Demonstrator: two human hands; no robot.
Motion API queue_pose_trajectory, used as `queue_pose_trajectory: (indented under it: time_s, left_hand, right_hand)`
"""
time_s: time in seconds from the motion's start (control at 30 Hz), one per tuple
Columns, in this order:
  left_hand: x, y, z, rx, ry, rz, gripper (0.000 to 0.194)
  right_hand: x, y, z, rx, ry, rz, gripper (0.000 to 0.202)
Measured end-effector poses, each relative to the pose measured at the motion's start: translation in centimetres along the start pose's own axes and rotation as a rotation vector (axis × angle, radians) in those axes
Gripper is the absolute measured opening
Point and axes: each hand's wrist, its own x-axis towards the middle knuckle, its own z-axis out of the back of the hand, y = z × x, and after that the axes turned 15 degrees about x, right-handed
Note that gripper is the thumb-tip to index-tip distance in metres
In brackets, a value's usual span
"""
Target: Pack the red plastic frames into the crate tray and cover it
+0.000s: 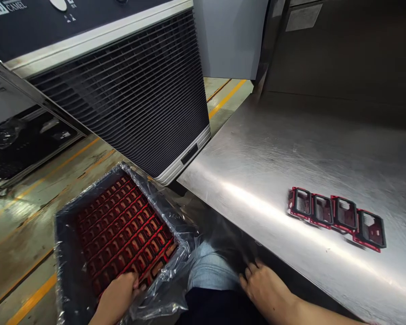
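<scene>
1. Crate (63, 266) sits low on my left, lined with clear plastic (164, 298); red-and-black frames (122, 225) fill it in tight rows.
2. My left hand (120, 291) reaches into its near end, fingers curled down at the frames; can't tell if it grips one.
3. My right hand (262, 282) hangs beside the near edge of the metal table (274, 164), next to my jeans (208, 266); fingers loosely bent, can't tell whether they grasp anything.
4. Four loose frames (336, 214) lie on the table to my right, side by side in a slanting row, well apart from my right hand.
5. Black slatted unit (131, 101) stands behind the crate; floor (23, 234) has yellow lines.
</scene>
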Motion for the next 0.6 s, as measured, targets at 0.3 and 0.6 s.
queue_pose_trajectory:
  time_s: [0.3,0.6]
  left_hand:
    - [1.7,-0.1,-1.8,-0.138,0.039,-0.068,0.024]
    - [2.4,-0.2,-3.1,-0.493,0.139,-0.149,0.016]
  right_hand:
    - [-0.1,0.1,0.5,-0.001,0.017,0.010,0.041]
    - [0.3,-0.2,-0.4,-0.016,-0.034,0.073,0.038]
